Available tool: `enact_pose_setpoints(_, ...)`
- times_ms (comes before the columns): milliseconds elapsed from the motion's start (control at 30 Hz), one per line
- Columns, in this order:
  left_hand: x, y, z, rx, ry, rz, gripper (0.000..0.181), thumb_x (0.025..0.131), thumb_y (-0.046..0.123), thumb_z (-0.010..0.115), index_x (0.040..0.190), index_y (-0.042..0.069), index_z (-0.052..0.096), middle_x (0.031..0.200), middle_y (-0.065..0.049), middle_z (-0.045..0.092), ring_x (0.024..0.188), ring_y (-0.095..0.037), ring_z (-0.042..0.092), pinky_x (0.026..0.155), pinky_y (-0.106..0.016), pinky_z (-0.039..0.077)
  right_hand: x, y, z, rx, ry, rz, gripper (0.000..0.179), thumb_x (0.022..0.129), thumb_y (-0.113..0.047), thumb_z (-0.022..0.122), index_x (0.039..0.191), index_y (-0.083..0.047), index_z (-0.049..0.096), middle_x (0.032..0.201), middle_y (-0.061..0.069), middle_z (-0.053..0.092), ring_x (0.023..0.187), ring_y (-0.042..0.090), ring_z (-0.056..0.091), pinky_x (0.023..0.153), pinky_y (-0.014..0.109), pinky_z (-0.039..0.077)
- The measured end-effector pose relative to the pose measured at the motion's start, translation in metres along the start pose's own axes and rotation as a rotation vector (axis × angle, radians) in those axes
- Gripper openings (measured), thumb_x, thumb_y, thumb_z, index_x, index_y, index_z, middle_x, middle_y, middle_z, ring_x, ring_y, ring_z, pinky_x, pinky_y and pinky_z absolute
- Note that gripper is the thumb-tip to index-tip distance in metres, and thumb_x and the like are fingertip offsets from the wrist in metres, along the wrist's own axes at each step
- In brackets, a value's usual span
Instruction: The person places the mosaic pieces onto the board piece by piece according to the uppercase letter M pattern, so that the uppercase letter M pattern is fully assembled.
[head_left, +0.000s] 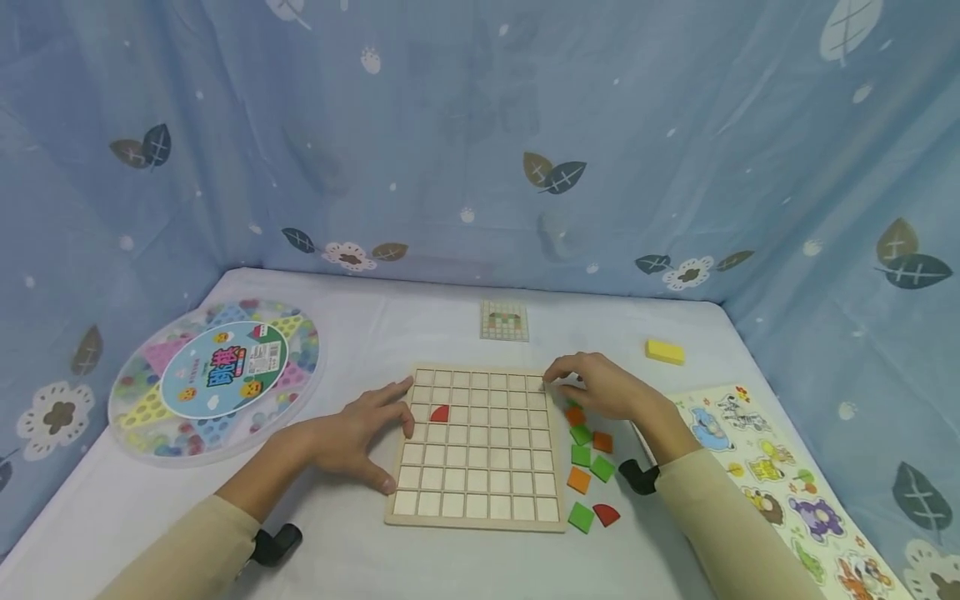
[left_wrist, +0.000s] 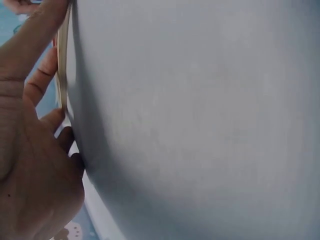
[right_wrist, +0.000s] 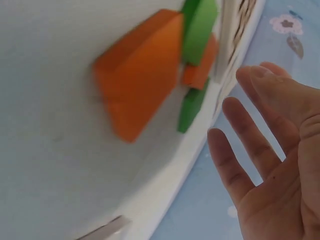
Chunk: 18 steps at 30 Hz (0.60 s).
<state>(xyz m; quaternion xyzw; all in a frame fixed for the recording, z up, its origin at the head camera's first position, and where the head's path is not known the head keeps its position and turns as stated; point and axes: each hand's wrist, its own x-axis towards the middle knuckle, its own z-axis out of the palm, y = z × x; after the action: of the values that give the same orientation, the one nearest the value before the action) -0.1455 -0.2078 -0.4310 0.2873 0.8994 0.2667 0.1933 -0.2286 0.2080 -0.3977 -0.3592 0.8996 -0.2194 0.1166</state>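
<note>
A light wooden grid board (head_left: 477,528) lies flat on the white table. One red quarter-circle tile (head_left: 439,413) sits in its upper left part. My left hand (head_left: 351,435) rests at the board's left edge, thumb and fingers spread. In the left wrist view that hand (left_wrist: 37,125) has its fingertips against the board's side (left_wrist: 62,65). My right hand (head_left: 603,385) is at the board's upper right corner, fingertips at the frame. The right wrist view shows this hand (right_wrist: 272,150) with loosely extended fingers and nothing visible in them. Beside it lie orange tiles (right_wrist: 145,75) and green tiles (right_wrist: 200,32).
Right of the board are scattered green tiles (head_left: 581,517), orange tiles (head_left: 578,479) and a red quarter-circle (head_left: 606,515). A small pattern card (head_left: 505,322) lies behind the board. Further out are a yellow block (head_left: 664,352), an animal picture sheet (head_left: 783,483) and a round printed package (head_left: 217,379).
</note>
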Motion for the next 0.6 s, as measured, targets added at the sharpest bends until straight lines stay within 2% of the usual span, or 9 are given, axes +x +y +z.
enact_pose_setpoints(300,0.002,0.000,0.003,0.003,-0.019,-0.014,0.063,0.067,0.057,0.091,0.113,0.035,0.053,0.173,-0.009,0.006,0.157,-0.043,0.009,0.118,-0.070,0.021,-0.010,0.016,0.002,0.043,-0.032,0.038,0.024,0.100,-0.003,0.062,0.118,-0.015,0.071,0.116,0.002,0.072,0.111,0.025,0.067,0.093,0.046,0.056)
enact_pose_setpoints(600,0.000,0.003,0.001,0.005,-0.005,-0.016,0.061,0.067,0.053,0.092,0.112,0.036,0.053,0.173,-0.009,0.006,0.157,-0.045,0.007,0.117,-0.072,0.019,-0.021,0.021,-0.007,0.050,-0.066,0.064,0.025,0.098,-0.001,0.063,0.117,-0.015,0.073,0.117,-0.001,0.073,0.117,0.027,0.065,0.097,0.050,0.053)
